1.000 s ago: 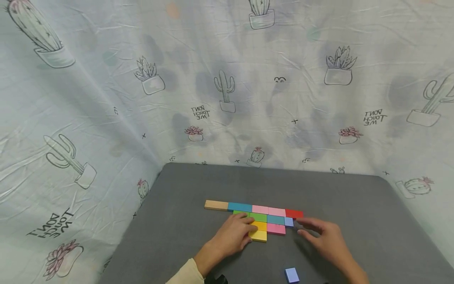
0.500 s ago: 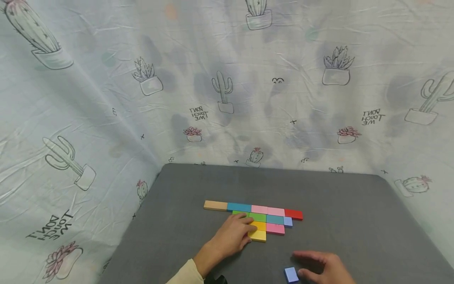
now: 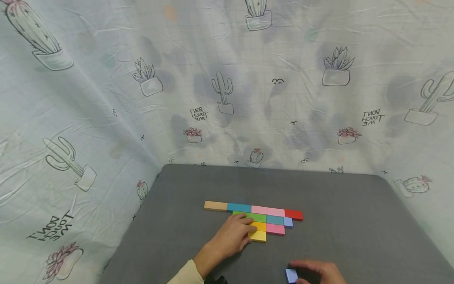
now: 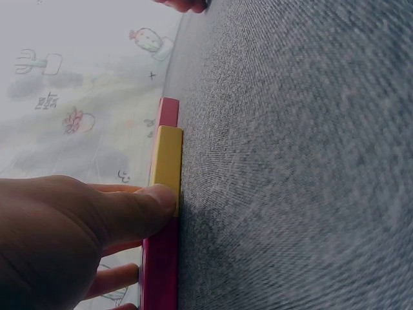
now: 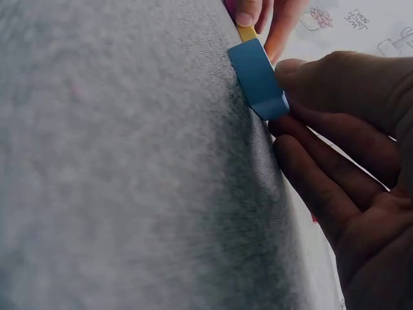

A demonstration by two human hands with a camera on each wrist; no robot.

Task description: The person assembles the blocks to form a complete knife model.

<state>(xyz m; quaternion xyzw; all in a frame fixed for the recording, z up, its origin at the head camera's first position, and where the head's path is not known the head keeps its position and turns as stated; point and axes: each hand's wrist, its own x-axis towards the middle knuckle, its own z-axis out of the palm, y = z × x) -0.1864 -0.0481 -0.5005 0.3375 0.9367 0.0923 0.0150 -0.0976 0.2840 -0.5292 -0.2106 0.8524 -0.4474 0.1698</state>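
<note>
Flat coloured blocks lie edge to edge in rows on the grey table. My left hand [image 3: 232,232] rests on the left part of the rows, fingertips on green [image 3: 258,217] and orange-yellow [image 3: 261,226] blocks. Its thumb presses the near edge of a yellow block [image 4: 169,152]; beside that lies a magenta block [image 4: 160,271], hidden by the hand in the head view. Near the front, apart from the rows, my right hand [image 3: 320,271] pinches a small blue block [image 5: 258,74] between thumb and fingers. The block sits at or just over the table; which, I cannot tell.
The back row runs from a tan block [image 3: 215,206] through blue and pink ones to a red block [image 3: 293,214]. A small light-blue block [image 3: 288,222] ends the second row. A cactus-print curtain [image 3: 220,79] hangs behind the grey table [image 3: 170,221].
My right hand has drawn back from the right end of the rows towards the front and closed its thumb and fingers about the small blue block. The left hand has stayed put.
</note>
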